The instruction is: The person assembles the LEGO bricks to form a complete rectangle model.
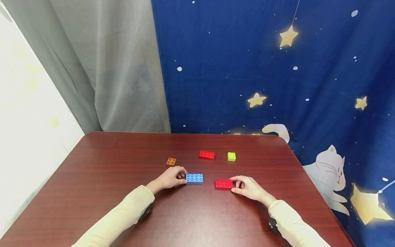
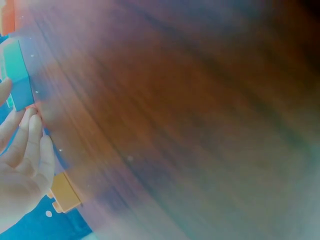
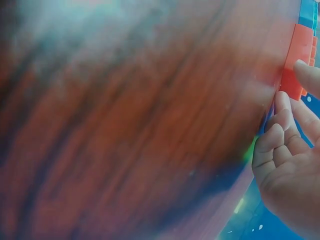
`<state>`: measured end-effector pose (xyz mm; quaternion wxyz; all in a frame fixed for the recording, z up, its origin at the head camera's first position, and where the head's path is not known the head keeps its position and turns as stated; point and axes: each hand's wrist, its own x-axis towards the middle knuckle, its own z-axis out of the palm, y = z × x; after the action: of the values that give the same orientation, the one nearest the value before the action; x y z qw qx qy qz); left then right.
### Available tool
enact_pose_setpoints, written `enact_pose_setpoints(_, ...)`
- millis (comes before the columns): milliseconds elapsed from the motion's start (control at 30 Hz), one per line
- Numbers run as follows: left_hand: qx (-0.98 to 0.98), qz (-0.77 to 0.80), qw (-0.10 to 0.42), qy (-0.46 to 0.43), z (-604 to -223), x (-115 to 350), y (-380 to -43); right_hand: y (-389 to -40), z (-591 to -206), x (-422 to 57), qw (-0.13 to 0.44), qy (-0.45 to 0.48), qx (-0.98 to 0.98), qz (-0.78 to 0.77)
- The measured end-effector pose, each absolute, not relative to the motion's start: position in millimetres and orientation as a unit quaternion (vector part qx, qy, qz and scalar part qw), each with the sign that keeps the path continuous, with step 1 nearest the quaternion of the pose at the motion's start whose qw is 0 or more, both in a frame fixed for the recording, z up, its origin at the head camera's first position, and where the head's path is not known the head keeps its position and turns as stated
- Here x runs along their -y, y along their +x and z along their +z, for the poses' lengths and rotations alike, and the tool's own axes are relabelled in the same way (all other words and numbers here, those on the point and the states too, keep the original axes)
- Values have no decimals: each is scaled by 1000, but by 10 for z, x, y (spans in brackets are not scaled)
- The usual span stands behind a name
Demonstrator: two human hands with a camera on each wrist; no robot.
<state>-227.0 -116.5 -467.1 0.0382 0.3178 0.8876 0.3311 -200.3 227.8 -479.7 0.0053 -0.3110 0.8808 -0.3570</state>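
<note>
My left hand (image 1: 170,177) is at the left end of a blue eight-stud toy brick (image 1: 194,178), pinching it between thumb and fingers. In the left wrist view the thumb overlaps the side of this brick (image 2: 19,75). To the right, my right hand (image 1: 250,188) pinches the right end of a red eight-stud brick (image 1: 223,184), its thumb lying on the brick's near side in the right wrist view. Both bricks are studs up on the table, end toward end, with a short gap between them. The remaining fingers of the right hand (image 3: 292,165) are bent beside the brick.
Behind the hands on the dark red-brown table (image 1: 123,147) lie a small orange-brown brick (image 1: 171,161), another red brick (image 1: 206,154) and a small lime green brick (image 1: 231,156). Grey and blue star-patterned curtains (image 1: 216,68) hang past the table's far edge.
</note>
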Motion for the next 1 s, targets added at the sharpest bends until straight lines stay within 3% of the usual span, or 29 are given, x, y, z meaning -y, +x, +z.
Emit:
enact_pose_setpoints(500, -896, 321, 29, 306, -4686, 1054, -2302, -2183, -4775, -2225, 34, -252, -902, -348)
enact_pose_setpoints(1000, -899, 321, 40, 295, -4674, 957, -2335, -2266, -4747, -2107, 39, -268, -893, -360)
